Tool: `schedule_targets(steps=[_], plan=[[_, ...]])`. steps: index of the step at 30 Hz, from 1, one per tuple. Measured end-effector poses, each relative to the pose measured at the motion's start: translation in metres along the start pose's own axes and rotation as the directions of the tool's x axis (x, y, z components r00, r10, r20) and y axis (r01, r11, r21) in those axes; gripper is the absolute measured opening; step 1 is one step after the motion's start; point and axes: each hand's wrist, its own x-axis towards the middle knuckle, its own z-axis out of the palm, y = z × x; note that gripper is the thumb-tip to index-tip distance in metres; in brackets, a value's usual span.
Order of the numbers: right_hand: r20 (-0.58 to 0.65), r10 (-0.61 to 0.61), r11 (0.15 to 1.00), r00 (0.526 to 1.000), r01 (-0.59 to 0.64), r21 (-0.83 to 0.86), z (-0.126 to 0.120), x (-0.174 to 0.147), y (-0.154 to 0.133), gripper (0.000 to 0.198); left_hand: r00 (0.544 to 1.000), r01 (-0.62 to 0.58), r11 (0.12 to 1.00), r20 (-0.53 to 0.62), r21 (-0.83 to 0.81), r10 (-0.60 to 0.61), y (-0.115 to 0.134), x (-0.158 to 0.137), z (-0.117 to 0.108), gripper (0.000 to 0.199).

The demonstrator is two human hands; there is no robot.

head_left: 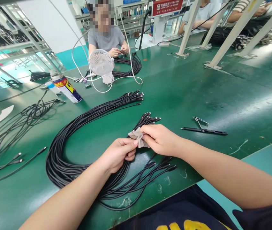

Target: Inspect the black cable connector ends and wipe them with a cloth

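My right hand (pixel 158 137) pinches a crumpled greyish-beige cloth (pixel 137 135). My left hand (pixel 120 153) is closed, its thumb and fingers gripping the cloth's left edge; whether a cable end is inside the folds is hidden. Both hands meet above a large looped bundle of black cables (pixel 61 150) on the green table. Some connector ends (pixel 147 118) of the bundle stick out just beyond the cloth. A few loose cable ends (pixel 164 166) fan out below my right hand, near the table's front edge.
A nail clipper (pixel 200 121) and a black pen (pixel 205 131) lie at right. At left are a spray can (pixel 67 89) and more tangled cables (pixel 33 111). A white fan (pixel 101 62) stands ahead, with a co-worker (pixel 106 38) behind it. Metal posts (pixel 191 27) rise at back right.
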Motion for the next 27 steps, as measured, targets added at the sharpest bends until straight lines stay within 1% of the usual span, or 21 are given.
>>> schedule_targets(steps=[3, 5, 7, 9, 10, 12, 14, 15, 17, 19, 21, 24, 27], plan=[[-0.045, -0.003, 1.000, 0.999, 0.003, 0.000, -0.002, 0.001, -0.002, 0.015, 0.997, -0.045, 0.999, -0.056, 0.021, 0.046, 0.000, -0.001, 0.001, 0.035], [-0.094, -0.005, 1.000, 0.996, 0.006, 0.008, -0.006, 0.003, -0.002, 0.015, 0.995, -0.052, 0.998, -0.084, 0.040, 0.056, 0.001, -0.003, 0.003, 0.033], [-0.131, 0.029, 0.999, 0.991, -0.025, 0.027, -0.011, 0.004, -0.002, 0.016, 0.990, -0.049, 0.997, -0.127, 0.060, 0.056, 0.002, -0.004, 0.005, 0.033], [-0.127, 0.097, 0.992, 0.987, -0.086, 0.090, -0.015, 0.004, -0.001, 0.017, 0.980, -0.057, 0.996, -0.187, 0.075, 0.071, 0.003, -0.004, 0.007, 0.034], [-0.101, 0.138, 0.982, 0.985, -0.123, 0.140, -0.016, 0.004, -0.001, 0.017, 0.973, -0.068, 0.994, -0.214, 0.086, 0.085, 0.003, -0.005, 0.008, 0.033], [-0.007, 0.201, 0.949, 0.979, -0.193, 0.250, -0.017, 0.004, -0.002, 0.017, 0.960, -0.093, 0.988, -0.252, 0.121, 0.121, 0.001, -0.004, 0.009, 0.032], [0.092, 0.202, 0.928, 0.975, -0.221, 0.301, -0.016, 0.003, -0.005, 0.017, 0.949, -0.119, 0.979, -0.270, 0.166, 0.162, 0.000, -0.004, 0.009, 0.031], [0.119, 0.187, 0.930, 0.975, -0.215, 0.298, -0.016, 0.003, -0.006, 0.017, 0.944, -0.131, 0.974, -0.278, 0.184, 0.180, 0.000, -0.004, 0.009, 0.030], [0.140, 0.163, 0.943, 0.977, -0.196, 0.270, -0.015, 0.003, -0.008, 0.017, 0.935, -0.147, 0.968, -0.290, 0.202, 0.202, 0.000, -0.004, 0.011, 0.030], [0.152, 0.174, 0.941, 0.973, -0.210, 0.266, -0.015, 0.003, -0.009, 0.015, 0.933, -0.152, 0.966, -0.291, 0.209, 0.210, 0.000, -0.004, 0.012, 0.028], [0.187, 0.215, 0.917, 0.958, -0.264, 0.299, -0.015, 0.002, -0.008, 0.012, 0.935, -0.155, 0.963, -0.281, 0.222, 0.215, 0.000, -0.005, 0.014, 0.026], [0.253, 0.288, 0.863, 0.924, -0.365, 0.350, -0.013, 0.002, -0.007, 0.010, 0.935, -0.160, 0.951, -0.269, 0.266, 0.232, 0.000, -0.005, 0.015, 0.024], [0.259, 0.321, 0.848, 0.911, -0.398, 0.351, -0.011, 0.004, -0.007, 0.015, 0.936, -0.156, 0.937, -0.257, 0.311, 0.241, -0.002, -0.004, 0.015, 0.022]])
